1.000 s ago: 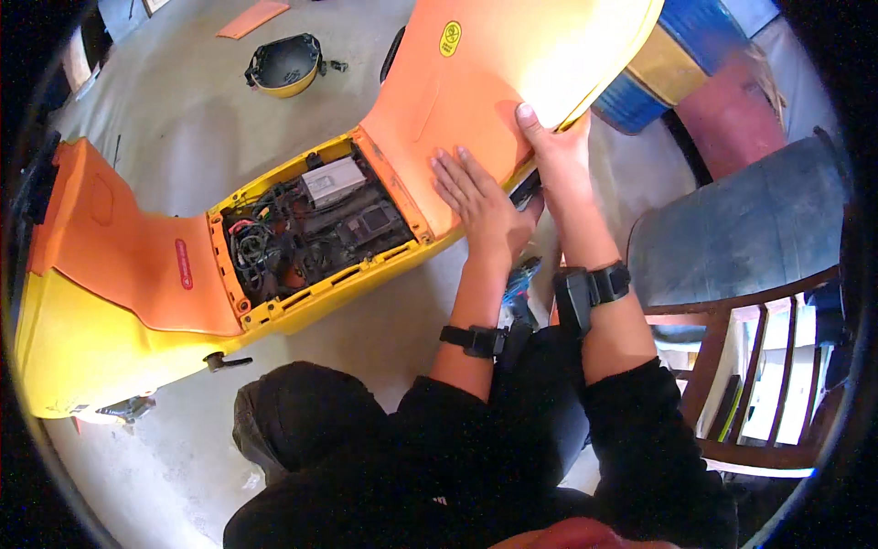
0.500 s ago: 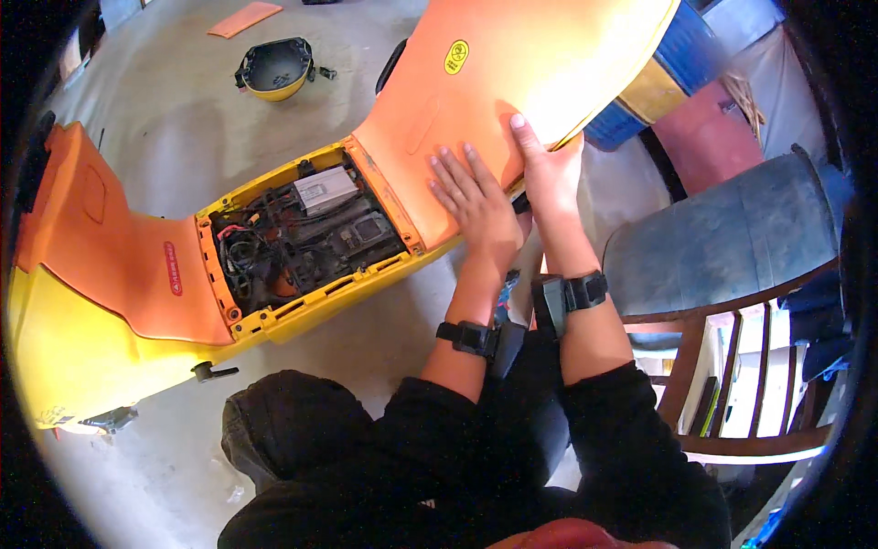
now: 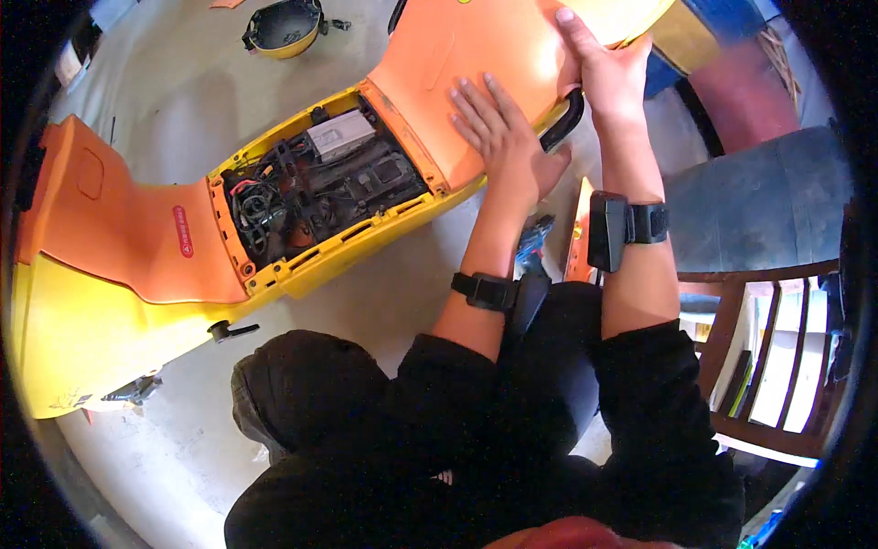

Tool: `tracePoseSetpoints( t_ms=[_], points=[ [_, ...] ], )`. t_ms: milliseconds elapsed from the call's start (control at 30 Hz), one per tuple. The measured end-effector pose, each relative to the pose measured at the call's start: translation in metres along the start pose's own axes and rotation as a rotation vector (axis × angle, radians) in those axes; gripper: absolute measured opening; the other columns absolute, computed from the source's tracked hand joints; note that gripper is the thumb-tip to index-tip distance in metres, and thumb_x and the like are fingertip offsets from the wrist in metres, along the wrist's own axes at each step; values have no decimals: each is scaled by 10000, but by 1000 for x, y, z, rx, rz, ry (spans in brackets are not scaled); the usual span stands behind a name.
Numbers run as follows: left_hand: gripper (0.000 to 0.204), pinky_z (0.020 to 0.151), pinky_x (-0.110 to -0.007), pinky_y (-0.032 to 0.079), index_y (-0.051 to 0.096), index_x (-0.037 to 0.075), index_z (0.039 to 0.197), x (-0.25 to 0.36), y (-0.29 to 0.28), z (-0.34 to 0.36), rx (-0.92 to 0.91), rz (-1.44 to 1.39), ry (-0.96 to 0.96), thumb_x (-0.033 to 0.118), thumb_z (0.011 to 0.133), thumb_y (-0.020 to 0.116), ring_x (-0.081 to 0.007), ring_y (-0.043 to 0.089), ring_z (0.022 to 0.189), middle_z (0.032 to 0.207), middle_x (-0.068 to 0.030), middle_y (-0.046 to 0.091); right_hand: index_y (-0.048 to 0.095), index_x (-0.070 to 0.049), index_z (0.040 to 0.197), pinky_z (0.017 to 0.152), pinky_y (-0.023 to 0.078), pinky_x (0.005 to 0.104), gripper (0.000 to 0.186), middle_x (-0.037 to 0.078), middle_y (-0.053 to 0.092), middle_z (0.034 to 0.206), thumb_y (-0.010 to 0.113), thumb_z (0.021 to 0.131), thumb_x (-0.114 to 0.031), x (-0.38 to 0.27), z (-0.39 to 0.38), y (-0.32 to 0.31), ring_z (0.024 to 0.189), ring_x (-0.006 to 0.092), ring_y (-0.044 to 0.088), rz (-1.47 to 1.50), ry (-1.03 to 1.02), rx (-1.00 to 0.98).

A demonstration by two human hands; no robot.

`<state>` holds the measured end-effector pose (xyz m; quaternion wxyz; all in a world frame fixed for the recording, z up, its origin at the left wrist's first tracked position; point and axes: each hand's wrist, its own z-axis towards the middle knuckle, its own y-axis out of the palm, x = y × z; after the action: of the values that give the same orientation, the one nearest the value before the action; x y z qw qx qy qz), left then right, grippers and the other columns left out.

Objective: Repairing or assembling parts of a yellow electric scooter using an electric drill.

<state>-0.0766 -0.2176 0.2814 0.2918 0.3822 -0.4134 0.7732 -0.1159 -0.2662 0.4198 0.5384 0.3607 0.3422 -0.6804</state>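
Note:
A yellow and orange scooter body (image 3: 110,316) stretches from the left to the upper middle. Its open compartment (image 3: 315,261) shows a silver box (image 3: 340,135), a black module and tangled wires. Flat on the large orange panel (image 3: 425,55), beyond the compartment, rests my left hand (image 3: 505,142), fingers spread. My right hand (image 3: 615,78) grips that panel's right edge, thumb on top and the other fingers hidden beneath. Below the edge, between my hands, a black curved bar (image 3: 565,119) shows.
A yellow and black bowl-shaped shell (image 3: 285,32) lies on the floor at the back. At right are a blue-grey barrel (image 3: 759,206) and a dark slatted wooden frame (image 3: 732,339). An upright orange piece (image 3: 580,242) stands between my forearms.
My right hand has shifted farther up and right along the panel edge. The gap between my hands is wider, exposing the black bar. The whole view has shifted slightly.

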Motion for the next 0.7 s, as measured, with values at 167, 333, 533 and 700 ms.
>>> tracePoseSetpoints(
  t_ms=[167,333,533,700],
  points=[
    [1403,1162,-598,-69,-139,-69,1497,-4,4,-6,8,7,18,375,616,858,-527,-150,1446,1545,-395,-119,369,48,1299,701,536,276,755,149,590,1105,854,769,-184,17,-4,5,884,195,620,49,-216,77],
    [1336,1135,-633,-93,-91,-72,1513,-14,2,-7,22,-113,81,305,622,831,-548,-183,1430,1530,-414,-140,329,48,1368,899,513,335,829,176,561,1197,852,774,-202,20,-11,-2,1072,233,581,25,-59,105],
    [1049,1187,-545,7,77,-45,1539,-47,-9,-2,-6,-303,134,140,720,705,-456,-60,1493,1588,-340,-24,336,28,1418,972,459,320,791,142,551,1215,763,866,-344,45,-33,36,1121,226,550,-129,-316,367],
    [483,1063,-368,387,519,-74,1278,-74,-28,15,481,-854,-625,-32,796,531,-298,497,1279,1337,-241,531,203,91,1383,1021,450,369,1092,190,531,1264,920,669,-318,68,-24,-12,1171,263,545,-312,-20,10]
  ],
)
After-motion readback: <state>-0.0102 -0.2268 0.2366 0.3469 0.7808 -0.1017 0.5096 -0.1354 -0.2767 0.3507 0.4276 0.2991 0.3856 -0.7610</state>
